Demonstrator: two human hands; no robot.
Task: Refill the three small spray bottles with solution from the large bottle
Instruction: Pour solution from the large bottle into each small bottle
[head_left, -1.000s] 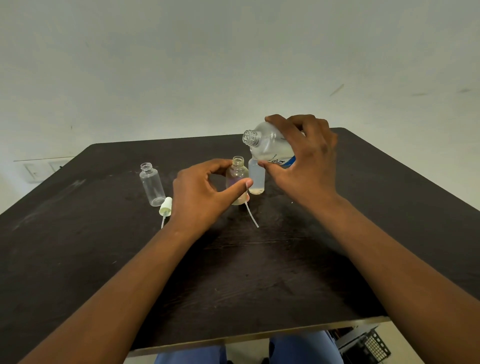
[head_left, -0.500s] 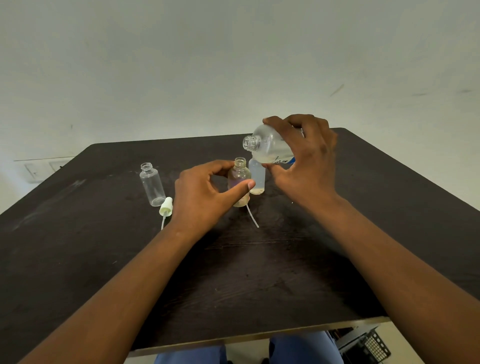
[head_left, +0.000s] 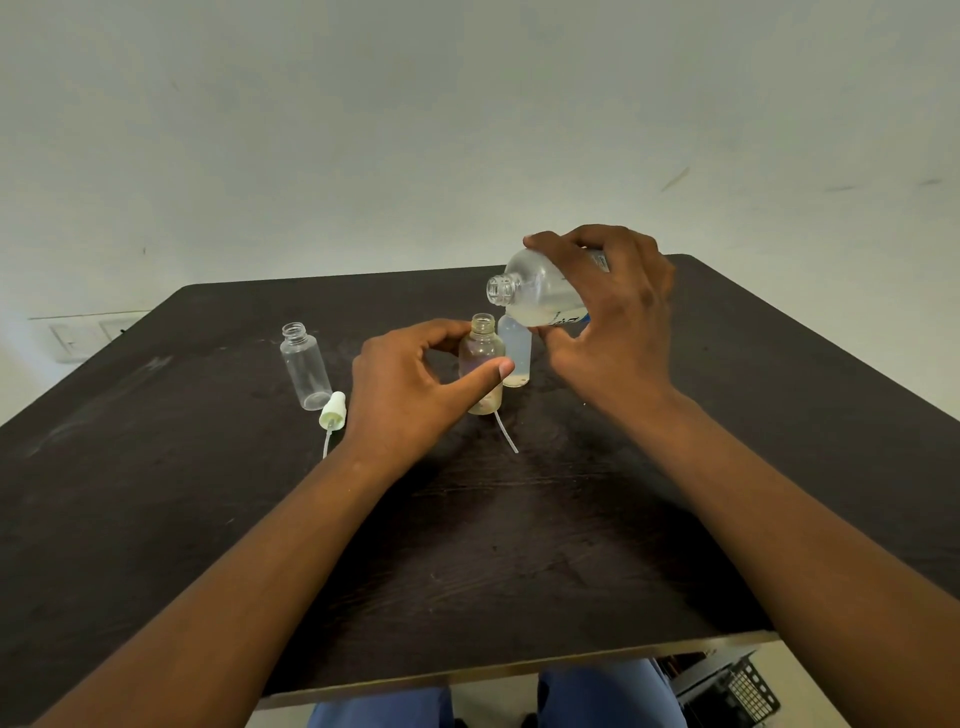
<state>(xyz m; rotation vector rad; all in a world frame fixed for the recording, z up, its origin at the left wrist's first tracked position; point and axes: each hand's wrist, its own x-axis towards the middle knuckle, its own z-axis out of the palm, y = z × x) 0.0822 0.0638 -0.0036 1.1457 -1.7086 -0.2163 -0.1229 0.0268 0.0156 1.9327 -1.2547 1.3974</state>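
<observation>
Left hand (head_left: 410, 387) grip clamps a small bottle (head_left: 483, 364); right hand (head_left: 608, 317) grip clamps the tilted large bottle (head_left: 540, 293), whose mouth should align above before pouring slowly.

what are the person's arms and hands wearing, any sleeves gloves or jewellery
Nothing shows on them: the left hand and the right hand are ungloved, with no rings visible. Both forearms are bare down to the frame's edge, with no sleeve, watch or bracelet in view.

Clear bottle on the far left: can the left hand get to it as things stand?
Probably yes. The clear bottle stands open on the table, nothing between it and the left hand. But that hand grips the middle bottle and must let go first.
</observation>
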